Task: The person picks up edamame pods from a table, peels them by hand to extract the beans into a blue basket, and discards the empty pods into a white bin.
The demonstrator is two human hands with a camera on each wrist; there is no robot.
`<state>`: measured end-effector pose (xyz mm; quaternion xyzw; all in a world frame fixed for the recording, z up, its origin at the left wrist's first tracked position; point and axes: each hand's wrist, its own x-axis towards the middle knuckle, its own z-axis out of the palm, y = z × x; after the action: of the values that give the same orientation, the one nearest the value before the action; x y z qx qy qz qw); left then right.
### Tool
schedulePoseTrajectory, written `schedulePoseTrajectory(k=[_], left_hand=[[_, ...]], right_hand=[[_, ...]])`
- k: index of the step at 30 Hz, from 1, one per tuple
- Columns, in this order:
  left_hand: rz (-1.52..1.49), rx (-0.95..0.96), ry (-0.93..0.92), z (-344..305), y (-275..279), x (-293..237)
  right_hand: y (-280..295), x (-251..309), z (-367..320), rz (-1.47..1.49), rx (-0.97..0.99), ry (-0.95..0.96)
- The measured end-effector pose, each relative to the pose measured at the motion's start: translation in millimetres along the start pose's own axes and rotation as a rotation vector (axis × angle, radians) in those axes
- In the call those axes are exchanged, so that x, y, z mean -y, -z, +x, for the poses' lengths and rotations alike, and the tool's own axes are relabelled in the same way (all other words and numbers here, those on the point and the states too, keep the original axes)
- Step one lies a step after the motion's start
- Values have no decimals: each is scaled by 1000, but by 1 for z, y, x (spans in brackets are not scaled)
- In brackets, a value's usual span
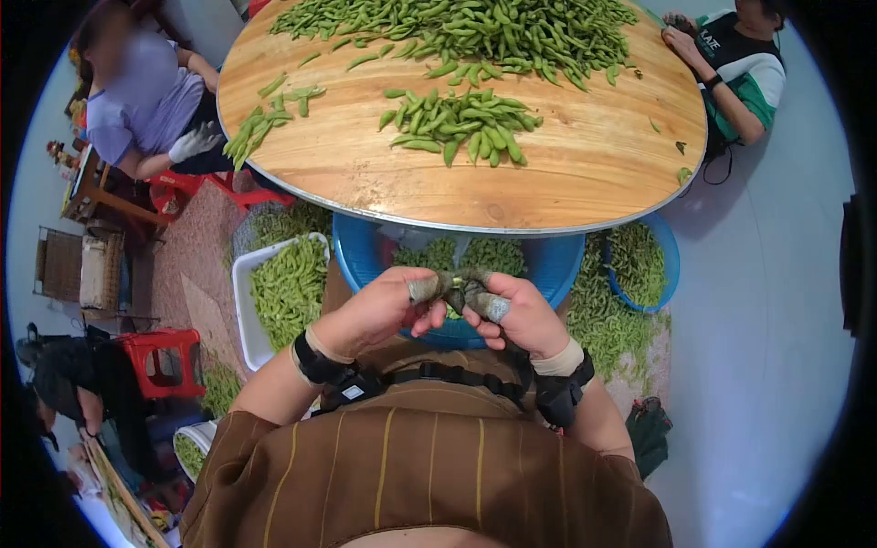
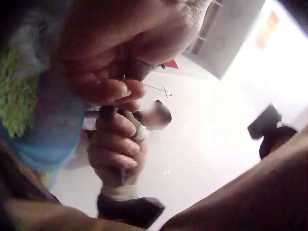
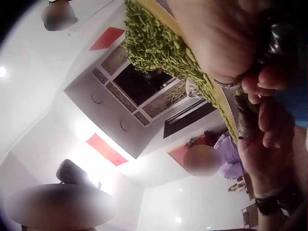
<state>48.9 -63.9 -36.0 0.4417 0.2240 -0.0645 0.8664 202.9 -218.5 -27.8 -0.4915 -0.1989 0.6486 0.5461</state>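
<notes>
My left hand [image 1: 370, 310] and right hand [image 1: 530, 320] meet over the blue basin [image 1: 352, 247], their fingertips almost together. Between them a bit of green soybean pod [image 1: 458, 282] shows, pinched by both hands; the fingers hide most of it. Worn grey-green wraps cover the thumbs and some fingers. In the left wrist view the right hand [image 2: 115, 144] has curled fingers close below the left hand [image 2: 130, 38]. The right wrist view has the left hand [image 3: 264, 159] just under the right hand [image 3: 216, 38]. Small green beans [image 1: 493, 256] lie inside the basin.
The round wooden table [image 1: 311, 173] ahead bears a large pod heap [image 1: 475, 32] and a smaller pile [image 1: 457, 123]. A white tub [image 1: 245, 301] of pods stands left, a blue basket [image 1: 674, 265] right. Loose pods [image 1: 603, 333] cover the floor there. People sit at both sides.
</notes>
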Motion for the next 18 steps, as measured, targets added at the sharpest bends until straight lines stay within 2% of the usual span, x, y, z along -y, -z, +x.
schedulePoseTrajectory(k=[1,3,5,7,8,9,10,11,13,14,18], left_hand=[[-7,-1,0,-2,3,2],[-354,167,55,-6,8,3],[-308,231,39,-8,9,4],[85,15,-11,-9,2,6],[231,3,-20,-11,-1,4],[224,4,-26,-12,-3,6],[348,21,-54,-12,-5,7],[471,34,-80,-13,-6,8],[528,11,-78,-11,-5,9],[561,1,-89,-9,-2,9],[690,-84,-118,-4,-1,6]], right_hand=[[-4,3,-3,71,26,-14],[-7,3,-7,139,48,-31],[-8,2,-9,170,73,-43],[-9,-3,-8,87,1,-33],[-8,-8,-5,-126,-67,60],[-9,-10,-3,-340,-133,155],[-14,-8,-1,-428,-224,153],[-14,-10,1,-436,-221,148],[-16,-12,6,-1120,-368,584],[-18,-11,6,-1257,-431,556],[0,-20,15,-1245,-487,619]])
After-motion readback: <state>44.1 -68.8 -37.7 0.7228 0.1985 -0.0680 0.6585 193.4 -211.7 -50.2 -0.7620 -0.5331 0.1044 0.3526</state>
